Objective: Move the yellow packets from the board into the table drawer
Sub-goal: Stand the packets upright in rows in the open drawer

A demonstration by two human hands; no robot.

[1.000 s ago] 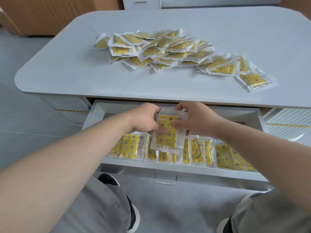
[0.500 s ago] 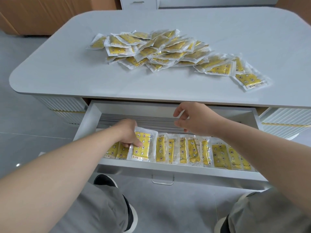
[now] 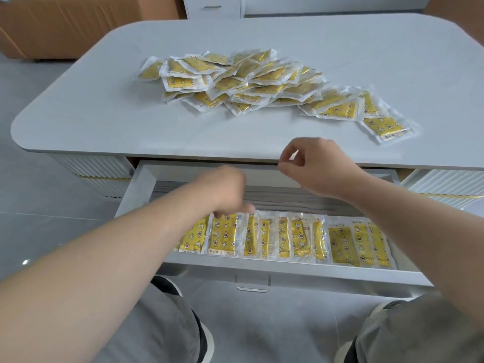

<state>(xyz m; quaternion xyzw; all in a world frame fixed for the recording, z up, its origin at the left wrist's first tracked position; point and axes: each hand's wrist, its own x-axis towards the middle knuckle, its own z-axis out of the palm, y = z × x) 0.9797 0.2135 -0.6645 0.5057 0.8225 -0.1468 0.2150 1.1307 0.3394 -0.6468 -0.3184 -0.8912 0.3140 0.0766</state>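
**Yellow packets in the drawer and on the table**

The left hand [image 3: 225,189] hangs over the left end of the open drawer [image 3: 288,273], its blurred fingertips down at the tops of the packets there; whether it grips one cannot be told. A row of yellow packets [image 3: 298,239] stands along the drawer's front wall. The right hand [image 3: 319,166] hovers near the table [image 3: 104,113] edge, apart from the left, loosely curled and holding nothing. Behind, a pile of yellow packets [image 3: 251,79] lies on the table.

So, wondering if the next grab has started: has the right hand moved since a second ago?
Yes. The right hand has risen from over the drawer to the front edge of the table.
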